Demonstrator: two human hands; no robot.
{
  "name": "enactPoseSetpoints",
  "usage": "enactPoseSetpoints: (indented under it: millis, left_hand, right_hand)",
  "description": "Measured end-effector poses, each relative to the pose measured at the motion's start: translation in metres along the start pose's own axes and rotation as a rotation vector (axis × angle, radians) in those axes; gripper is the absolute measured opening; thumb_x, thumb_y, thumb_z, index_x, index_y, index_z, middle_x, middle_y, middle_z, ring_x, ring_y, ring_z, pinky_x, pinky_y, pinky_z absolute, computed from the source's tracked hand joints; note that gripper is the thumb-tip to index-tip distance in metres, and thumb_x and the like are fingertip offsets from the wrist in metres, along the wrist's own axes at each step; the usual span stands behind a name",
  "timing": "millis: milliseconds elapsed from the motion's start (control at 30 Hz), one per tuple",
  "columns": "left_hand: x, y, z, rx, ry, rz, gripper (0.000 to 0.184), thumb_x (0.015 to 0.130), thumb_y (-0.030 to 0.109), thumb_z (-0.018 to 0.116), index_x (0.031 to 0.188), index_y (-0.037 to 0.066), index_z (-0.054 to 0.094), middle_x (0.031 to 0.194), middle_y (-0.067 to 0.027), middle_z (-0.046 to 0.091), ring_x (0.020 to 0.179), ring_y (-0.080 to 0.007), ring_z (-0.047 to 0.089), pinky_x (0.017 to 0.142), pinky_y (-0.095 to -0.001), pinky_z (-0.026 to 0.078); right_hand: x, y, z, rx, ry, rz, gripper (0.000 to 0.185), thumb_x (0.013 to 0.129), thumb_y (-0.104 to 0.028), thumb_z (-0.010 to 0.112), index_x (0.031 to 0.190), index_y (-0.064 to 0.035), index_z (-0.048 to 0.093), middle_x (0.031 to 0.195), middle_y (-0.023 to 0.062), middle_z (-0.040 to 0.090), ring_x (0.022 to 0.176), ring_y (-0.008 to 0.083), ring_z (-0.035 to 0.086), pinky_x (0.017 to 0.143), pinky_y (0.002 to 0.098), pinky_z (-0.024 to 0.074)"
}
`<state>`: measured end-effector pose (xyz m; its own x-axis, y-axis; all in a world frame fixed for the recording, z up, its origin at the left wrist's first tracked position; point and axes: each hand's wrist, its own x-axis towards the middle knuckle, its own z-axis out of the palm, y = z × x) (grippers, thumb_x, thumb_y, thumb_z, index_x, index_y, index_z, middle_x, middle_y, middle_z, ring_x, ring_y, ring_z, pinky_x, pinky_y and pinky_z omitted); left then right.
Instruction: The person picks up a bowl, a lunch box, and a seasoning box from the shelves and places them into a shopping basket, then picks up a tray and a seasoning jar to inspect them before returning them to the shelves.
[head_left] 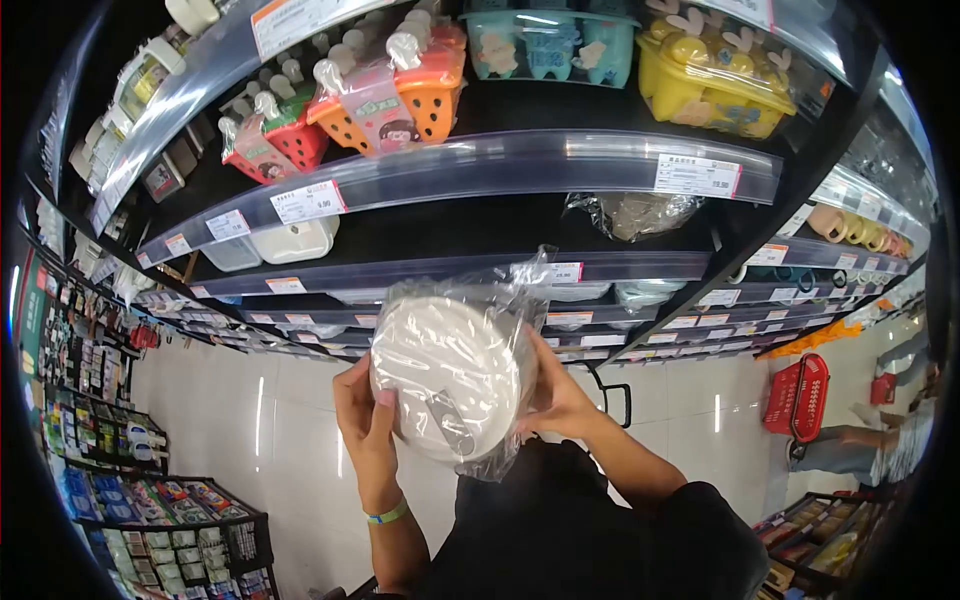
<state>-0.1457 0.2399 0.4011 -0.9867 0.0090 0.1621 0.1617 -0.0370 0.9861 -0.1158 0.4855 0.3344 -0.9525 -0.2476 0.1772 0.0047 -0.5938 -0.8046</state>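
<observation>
A round white container wrapped in clear, crinkled plastic is held up in front of my chest. My left hand grips its left edge, with the thumb on the near face and a yellow-green band on the wrist. On the right side, my right hand wraps round the edge, its fingertips partly hidden by the wrapping. A grey strip lies on the container's face. Just beyond it is a shelf edge with price labels.
Orange watermelon-pattern boxes, teal boxes and a yellow box stand on the upper shelf. A red basket is on the floor at right, near a person's legs. Racks of goods stand at lower left.
</observation>
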Motion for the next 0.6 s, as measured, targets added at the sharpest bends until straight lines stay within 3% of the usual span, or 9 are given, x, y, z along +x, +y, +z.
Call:
enactPoseSetpoints:
  millis: [67, 200, 233, 333, 367, 467, 500, 533, 600]
  left_hand:
    - [0.008, 0.008, 0.015, -0.008, -0.058, 0.131, 0.048, 0.097, 0.011, 0.054, 0.143, 0.0, 0.042, 0.139, -0.02, 0.051, 0.129, -0.0251, 0.048, 0.111, -0.0359, 0.033]
    - [0.022, 0.01, 0.032, -0.021, -0.221, 0.1, 0.058, 0.097, 0.016, 0.054, 0.149, -0.001, 0.035, 0.15, -0.0197, 0.04, 0.14, -0.0285, 0.036, 0.116, -0.0392, 0.027]
    - [0.022, 0.012, 0.039, -0.064, -0.259, 0.111, 0.065, 0.093, 0.01, 0.06, 0.15, -0.001, 0.033, 0.153, -0.0192, 0.035, 0.143, -0.0288, 0.032, 0.117, -0.0404, 0.025]
    - [0.022, 0.016, 0.055, -0.04, -0.341, 0.159, 0.073, 0.087, 0.0, 0.064, 0.152, 0.001, 0.031, 0.154, -0.0185, 0.032, 0.143, -0.0287, 0.032, 0.118, -0.0407, 0.024]
    - [0.022, 0.015, 0.057, -0.014, -0.312, 0.135, 0.082, 0.084, 0.006, 0.071, 0.154, 0.002, 0.027, 0.153, -0.016, 0.035, 0.141, -0.028, 0.036, 0.117, -0.0396, 0.029]
    - [0.026, 0.015, 0.062, -0.012, -0.287, 0.173, 0.083, 0.084, 0.011, 0.074, 0.153, 0.001, 0.028, 0.153, -0.0156, 0.034, 0.14, -0.0277, 0.038, 0.114, -0.0398, 0.035]
    - [0.026, 0.015, 0.063, -0.01, -0.289, 0.183, 0.083, 0.084, 0.011, 0.074, 0.153, 0.001, 0.028, 0.153, -0.0156, 0.034, 0.14, -0.0277, 0.038, 0.114, -0.0398, 0.035]
    - [0.024, 0.015, 0.064, 0.119, -0.271, 0.253, 0.081, 0.086, 0.013, 0.073, 0.153, 0.001, 0.029, 0.153, -0.0155, 0.035, 0.139, -0.0282, 0.039, 0.111, -0.04, 0.038]
    - [0.021, 0.015, 0.063, 0.249, -0.243, 0.334, 0.079, 0.087, 0.014, 0.073, 0.152, 0.001, 0.029, 0.153, -0.0154, 0.035, 0.137, -0.0287, 0.041, 0.109, -0.0402, 0.041]
  right_hand:
    - [0.005, -0.006, -0.006, -0.032, 0.017, -0.088, 0.12, 0.072, -0.001, 0.085, 0.159, -0.0104, 0.003, 0.159, 0.0138, 0.023, 0.144, 0.0258, 0.029, 0.116, 0.0405, 0.0302]
    - [0.014, -0.008, -0.02, 0.006, 0.176, -0.155, 0.1, 0.086, -0.011, 0.076, 0.159, -0.0082, 0.008, 0.154, 0.0165, 0.032, 0.142, 0.0255, 0.033, 0.116, 0.0403, 0.0273]
    - [0.016, -0.008, -0.02, -0.048, 0.237, -0.184, 0.083, 0.095, -0.019, 0.066, 0.158, -0.0066, 0.014, 0.149, 0.017, 0.039, 0.134, 0.0237, 0.04, 0.112, 0.0382, 0.0324]
    - [0.02, -0.024, -0.017, -0.178, 0.398, -0.226, 0.074, 0.098, -0.022, 0.062, 0.156, -0.0062, 0.019, 0.146, 0.0171, 0.04, 0.122, 0.0201, 0.049, 0.103, 0.0341, 0.0403]
    - [0.017, -0.03, -0.012, -0.315, 0.461, -0.238, 0.069, 0.099, -0.023, 0.06, 0.155, -0.0063, 0.023, 0.145, 0.0162, 0.041, 0.111, 0.0167, 0.054, 0.093, 0.03, 0.0457]
    - [0.016, -0.04, -0.002, -0.511, 0.49, -0.267, 0.067, 0.099, -0.024, 0.06, 0.154, -0.0072, 0.025, 0.145, 0.0155, 0.042, 0.106, 0.0148, 0.057, 0.087, 0.0285, 0.0486]
    - [0.012, -0.047, 0.002, -0.419, 0.459, -0.198, 0.075, 0.098, -0.028, 0.061, 0.156, -0.0064, 0.019, 0.154, 0.0169, 0.033, 0.126, 0.0219, 0.049, 0.102, 0.035, 0.0426]
    - [0.01, -0.045, 0.002, -0.418, 0.454, -0.208, 0.075, 0.098, -0.028, 0.061, 0.156, -0.0064, 0.019, 0.154, 0.0169, 0.033, 0.126, 0.0219, 0.049, 0.102, 0.035, 0.0426]
    - [0.005, -0.043, -0.001, -0.475, 0.311, -0.423, 0.09, 0.094, -0.034, 0.066, 0.158, -0.0038, 0.01, 0.161, 0.0181, 0.018, 0.145, 0.0276, 0.026, 0.117, 0.0402, 0.0243]
